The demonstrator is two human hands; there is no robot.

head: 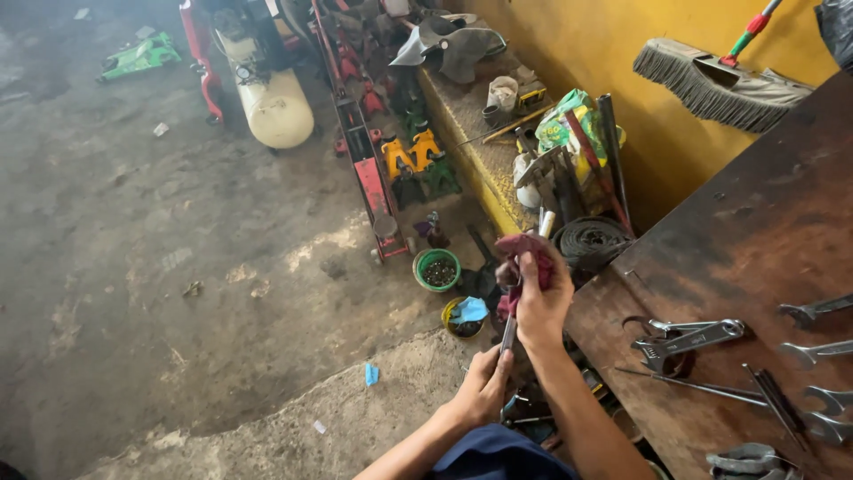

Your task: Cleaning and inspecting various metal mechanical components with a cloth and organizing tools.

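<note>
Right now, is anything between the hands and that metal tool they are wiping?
Partly. The left hand grips the bare lower end of the metal tool, so nothing lies between them. The right hand wraps a dark red rag around the upper end, so cloth sits between that palm and the metal.

1. The right hand (pixel 540 302) is raised above the left hand (pixel 484 391), and a metal tool (pixel 508 333) runs between them.
2. A rag (pixel 524 253) sits in the right hand, wrapped over the tool's upper end.
3. To the right of both hands lies the workbench (pixel 755 231), with wrenches (pixel 689 338) on it (more lie further right).
4. Beyond the right hand, on the floor, stand two bowls (pixel 437 269); a coiled hose (pixel 591 242) lies just right of them.
5. Far beyond, to the left, lies an air tank (pixel 277 108).
6. A broom (pixel 711 84) leans on the wall above the bench.
</note>
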